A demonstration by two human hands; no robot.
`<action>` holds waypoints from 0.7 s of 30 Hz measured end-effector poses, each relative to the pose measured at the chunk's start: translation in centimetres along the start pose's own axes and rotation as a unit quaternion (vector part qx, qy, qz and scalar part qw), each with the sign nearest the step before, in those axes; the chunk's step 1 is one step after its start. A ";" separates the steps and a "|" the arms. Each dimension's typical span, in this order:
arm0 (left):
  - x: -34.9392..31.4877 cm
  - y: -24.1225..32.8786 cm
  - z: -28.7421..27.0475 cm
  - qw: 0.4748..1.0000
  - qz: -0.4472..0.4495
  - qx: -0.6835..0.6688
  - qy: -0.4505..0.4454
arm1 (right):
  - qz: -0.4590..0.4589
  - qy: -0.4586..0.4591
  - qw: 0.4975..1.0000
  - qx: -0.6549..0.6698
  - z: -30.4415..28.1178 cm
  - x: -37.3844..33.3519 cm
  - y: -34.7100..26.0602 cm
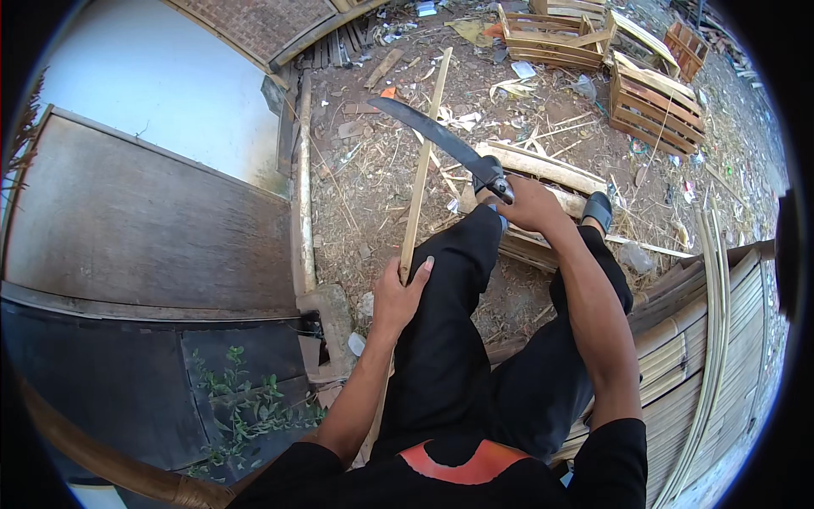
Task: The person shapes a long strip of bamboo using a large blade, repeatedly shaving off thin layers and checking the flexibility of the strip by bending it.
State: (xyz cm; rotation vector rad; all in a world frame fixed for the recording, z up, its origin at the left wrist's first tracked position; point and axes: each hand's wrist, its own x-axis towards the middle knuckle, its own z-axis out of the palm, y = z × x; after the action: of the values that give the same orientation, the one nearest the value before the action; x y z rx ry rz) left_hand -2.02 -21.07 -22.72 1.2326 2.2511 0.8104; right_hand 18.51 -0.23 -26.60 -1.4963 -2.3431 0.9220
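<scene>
A long pale bamboo strip [421, 174] slants up and away past my left leg, its lower end running back beside my thigh. My left hand [400, 293] is closed round it near my knee, thumb on top. In my right hand [532, 204] is the handle of a machete with a dark curved blade [437, 134]. The blade points up and to the left and crosses the strip in the view; whether it touches the strip I cannot tell. My right fingers are partly hidden behind the hand.
Wooden slat crates [657, 106] stand at the far right. Another crate [555, 174] lies by my sandalled feet. Bamboo scraps litter the dirt ground [356, 195]. To the left is a wall with a wooden panel [153, 212]; on the right, a bamboo bench [678, 356] carries long thin strips.
</scene>
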 end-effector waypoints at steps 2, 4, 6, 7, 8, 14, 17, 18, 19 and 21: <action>-0.3 0.8 0.1 1.000 0.007 0.002 -0.012 | 0.008 -0.003 1.000 0.002 -0.5 -0.6 0.1; -0.4 1.4 0.3 0.999 0.019 0.021 -0.022 | 0.013 0.000 1.000 -0.007 -1.0 -1.1 0.3; -0.2 1.4 0.6 0.999 0.029 0.015 -0.018 | 0.017 0.004 1.000 -0.016 -1.6 -1.6 0.3; -0.1 1.4 0.8 0.999 0.035 0.010 -0.010 | 0.024 0.002 1.000 -0.008 -2.0 -1.9 0.3; -0.1 1.5 0.9 0.999 0.037 0.009 -0.011 | 0.029 -0.001 1.000 0.000 -2.2 -2.2 0.4; -0.4 1.8 1.7 0.998 0.059 -0.008 -0.005 | 0.023 0.023 0.999 -0.028 -2.8 -3.6 2.2; -0.7 1.5 1.8 0.996 0.084 0.011 0.009 | 0.040 0.057 0.996 -0.060 -2.6 -3.6 3.1; -0.8 1.6 1.7 0.995 0.094 0.021 0.013 | 0.057 0.075 0.993 -0.070 -2.7 -3.5 3.2; -1.0 1.6 1.6 0.994 0.102 0.031 0.016 | 0.056 0.075 0.993 -0.070 -2.9 -3.4 3.4; -1.9 2.7 1.2 0.995 0.087 0.036 0.021 | 0.090 0.114 0.986 -0.082 -3.5 -3.1 3.6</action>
State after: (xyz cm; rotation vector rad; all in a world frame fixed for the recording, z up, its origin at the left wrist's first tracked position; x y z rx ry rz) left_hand 1.30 -21.18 -21.58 1.4761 2.2467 0.8308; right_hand 24.33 -0.57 -25.64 -1.7958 -2.1911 0.5671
